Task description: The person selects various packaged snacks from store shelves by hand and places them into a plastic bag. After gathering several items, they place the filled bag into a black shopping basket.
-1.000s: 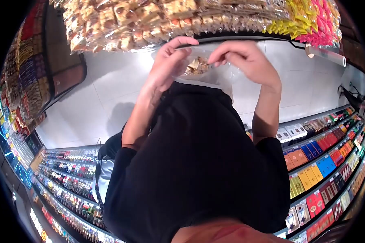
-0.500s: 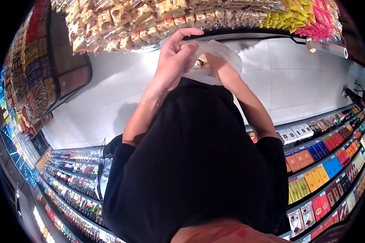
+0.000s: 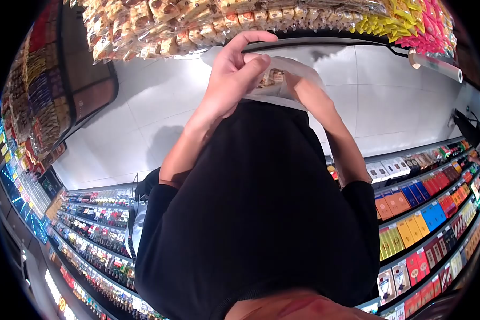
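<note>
Head view: the left hand [image 3: 234, 80] pinches the near edge of a clear plastic bag [image 3: 282, 85], thumb pressed on the film and forefinger stretched out above it. The right hand [image 3: 302, 85] is sunk inside the bag past the knuckles, so only wrist and forearm show; whether its fingers are clenched on anything cannot be told. Small wrapped snacks [image 3: 272, 77] show through the film between the two hands. The bag hangs in the air close against the person's black shirt [image 3: 261, 213], not resting on any surface.

Just beyond the hands, along the top edge of the view, runs a display bin of wrapped pastries [image 3: 186, 24], its dark front rim close above the left forefinger. Yellow and pink packets [image 3: 410, 24] fill the bin's far right end, and a roll of plastic bags [image 3: 434, 65] sticks out beneath them. Pale floor tiles [image 3: 144, 106] lie open to the left and right of the arms, wide and bare. Shelves of boxed goods [image 3: 426, 213] bound the floor at the right, and another rack [image 3: 32, 96] curves along its left edge.
</note>
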`<state>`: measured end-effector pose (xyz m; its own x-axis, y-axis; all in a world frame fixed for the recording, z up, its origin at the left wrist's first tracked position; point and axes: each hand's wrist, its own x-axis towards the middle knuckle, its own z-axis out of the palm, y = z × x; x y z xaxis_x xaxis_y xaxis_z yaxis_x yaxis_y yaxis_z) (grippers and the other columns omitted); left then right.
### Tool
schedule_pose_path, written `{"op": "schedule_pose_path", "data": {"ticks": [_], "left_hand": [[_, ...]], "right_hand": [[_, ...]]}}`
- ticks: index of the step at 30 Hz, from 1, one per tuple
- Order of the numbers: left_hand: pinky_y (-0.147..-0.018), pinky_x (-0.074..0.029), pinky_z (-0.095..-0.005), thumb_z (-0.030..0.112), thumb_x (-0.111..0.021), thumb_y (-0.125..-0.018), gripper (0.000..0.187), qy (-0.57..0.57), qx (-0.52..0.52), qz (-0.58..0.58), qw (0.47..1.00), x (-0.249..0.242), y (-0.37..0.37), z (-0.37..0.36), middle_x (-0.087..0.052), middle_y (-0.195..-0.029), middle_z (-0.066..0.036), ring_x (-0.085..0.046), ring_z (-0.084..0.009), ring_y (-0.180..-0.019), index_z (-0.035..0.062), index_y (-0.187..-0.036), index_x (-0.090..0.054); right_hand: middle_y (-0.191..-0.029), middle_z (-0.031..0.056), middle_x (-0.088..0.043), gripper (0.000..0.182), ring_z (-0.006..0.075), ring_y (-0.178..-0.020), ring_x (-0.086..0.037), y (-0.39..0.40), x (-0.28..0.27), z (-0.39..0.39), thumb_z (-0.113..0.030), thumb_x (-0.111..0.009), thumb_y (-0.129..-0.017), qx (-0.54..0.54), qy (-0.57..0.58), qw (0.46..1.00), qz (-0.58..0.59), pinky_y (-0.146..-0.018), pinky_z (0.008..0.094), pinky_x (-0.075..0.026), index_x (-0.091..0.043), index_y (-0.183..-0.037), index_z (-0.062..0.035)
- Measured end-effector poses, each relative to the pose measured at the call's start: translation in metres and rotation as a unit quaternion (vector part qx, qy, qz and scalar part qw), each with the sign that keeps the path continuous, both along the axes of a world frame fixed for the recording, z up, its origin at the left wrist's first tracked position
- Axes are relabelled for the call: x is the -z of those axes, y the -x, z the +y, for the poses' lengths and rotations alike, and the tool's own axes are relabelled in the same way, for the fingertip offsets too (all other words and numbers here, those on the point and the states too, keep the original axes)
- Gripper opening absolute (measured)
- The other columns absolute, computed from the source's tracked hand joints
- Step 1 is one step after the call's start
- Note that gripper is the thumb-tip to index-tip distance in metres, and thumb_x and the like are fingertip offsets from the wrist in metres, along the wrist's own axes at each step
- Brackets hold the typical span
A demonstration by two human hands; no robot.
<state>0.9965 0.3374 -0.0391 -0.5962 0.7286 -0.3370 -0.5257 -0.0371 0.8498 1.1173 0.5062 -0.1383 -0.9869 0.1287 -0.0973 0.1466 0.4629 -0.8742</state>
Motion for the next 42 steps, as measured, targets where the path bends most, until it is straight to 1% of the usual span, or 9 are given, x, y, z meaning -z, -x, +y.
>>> {"op": "schedule_pose_path", "data": {"ticks": [6, 9, 12, 18, 21, 22, 25, 32, 42], "left_hand": [[-0.046, -0.021, -0.0203, 0.005, -0.055, -0.098, 0.034, 0.002, -0.008, -0.015, 1.0, 0.002, 0.004, -0.002, -0.045, -0.06, 0.009, -0.031, 0.0, -0.049, 0.0032, -0.132, -0.053], [-0.045, -0.019, -0.0209, 0.007, -0.057, -0.099, 0.037, 0.009, -0.017, 0.001, 1.0, -0.003, 0.006, -0.002, -0.042, -0.06, 0.01, -0.028, -0.0005, -0.049, 0.0014, -0.135, -0.051], [-0.045, -0.019, -0.0209, 0.007, -0.057, -0.098, 0.037, -0.008, -0.02, 0.008, 1.0, -0.006, 0.008, -0.001, -0.042, -0.061, 0.011, -0.028, -0.0005, -0.049, 0.0015, -0.135, -0.052], [-0.046, -0.022, -0.02, 0.003, -0.055, -0.098, 0.034, -0.001, -0.049, 0.0, 0.999, -0.007, 0.015, -0.005, -0.046, -0.061, 0.009, -0.032, 0.0, -0.05, 0.003, -0.132, -0.053], [-0.046, -0.021, -0.0202, 0.003, -0.056, -0.098, 0.033, 0.01, -0.08, 0.007, 0.997, -0.003, 0.017, -0.007, -0.046, -0.062, 0.01, -0.032, -0.0001, -0.05, 0.0037, -0.131, -0.055], [-0.045, -0.021, -0.0202, 0.003, -0.056, -0.098, 0.033, 0.008, -0.089, 0.005, 0.996, -0.001, 0.019, -0.01, -0.046, -0.062, 0.01, -0.031, -0.0001, -0.05, 0.0041, -0.13, -0.056], [-0.046, -0.022, -0.0218, 0.004, -0.052, -0.098, 0.03, 0.045, -0.113, 0.016, 0.993, -0.002, 0.019, -0.008, -0.038, -0.062, 0.01, -0.028, -0.0013, -0.05, 0.0037, -0.128, -0.058], [-0.045, -0.02, -0.0199, 0.01, -0.055, -0.101, 0.022, 0.038, -0.119, 0.02, 0.992, 0.002, 0.025, -0.012, -0.039, -0.067, 0.011, -0.028, 0.0005, -0.05, 0.0037, -0.122, -0.061], [-0.045, -0.021, -0.0207, 0.041, -0.072, -0.092, 0.052, -0.049, -0.012, -0.005, 0.999, 0.006, 0.014, -0.018, -0.049, -0.068, 0.008, -0.033, -0.0008, -0.051, -0.0017, -0.122, -0.064]], "right_hand": [[-0.1, 0.0177, -0.068, 0.028, 0.033, -0.091, -0.064, 0.005, 0.024, 0.001, -0.024, -0.05, -0.099, -0.049, -0.14, 0.988, -0.054, -0.082, 0.0395, -0.05, -0.062, -0.107, -0.0005], [-0.096, 0.0176, -0.069, 0.036, 0.032, -0.091, -0.066, 0.05, -0.011, -0.012, -0.034, -0.055, -0.096, -0.149, -0.085, 0.944, -0.281, -0.08, 0.0406, -0.05, -0.064, -0.1, 0.0004], [-0.111, 0.0216, -0.069, 0.051, 0.0367, -0.105, -0.065, 0.058, 0.036, -0.02, -0.044, -0.053, -0.098, -0.211, -0.045, 0.931, -0.294, -0.09, 0.0399, -0.049, -0.057, -0.127, -0.002], [-0.104, 0.0225, -0.07, 0.052, 0.0351, -0.103, -0.066, 0.064, 0.038, -0.027, -0.045, -0.06, -0.094, -0.167, 0.069, 0.931, -0.317, -0.087, 0.0411, -0.05, -0.058, -0.126, -0.0041], [-0.093, 0.0157, -0.072, 0.044, 0.0294, -0.079, -0.067, 0.033, -0.005, -0.018, -0.037, -0.068, -0.088, -0.064, -0.149, 0.977, -0.137, -0.074, 0.0402, -0.053, -0.067, -0.12, -0.0066], [-0.1, 0.0137, -0.071, 0.046, 0.0267, -0.075, -0.066, 0.037, -0.033, -0.008, -0.031, -0.071, -0.087, -0.128, -0.227, 0.952, -0.161, -0.072, 0.0352, -0.053, -0.063, -0.128, -0.0097], [-0.109, 0.0171, -0.07, 0.045, 0.0296, -0.088, -0.069, 0.016, -0.09, 0.02, -0.024, -0.073, -0.085, -0.073, -0.062, 0.994, -0.048, -0.073, 0.0408, -0.055, -0.063, -0.126, -0.0075], [-0.117, 0.002, -0.066, 0.043, 0.0109, -0.096, -0.064, -0.023, -0.105, 0.083, -0.007, -0.074, -0.087, 0.025, 0.167, 0.986, -0.013, -0.072, 0.0271, -0.053, -0.063, -0.128, -0.0067], [-0.125, 0.0059, -0.064, 0.05, 0.0143, -0.111, -0.062, -0.019, -0.121, 0.073, -0.004, -0.075, -0.081, 0.035, 0.166, 0.98, 0.106, -0.094, 0.0279, -0.049, -0.061, -0.129, -0.0018]]}}
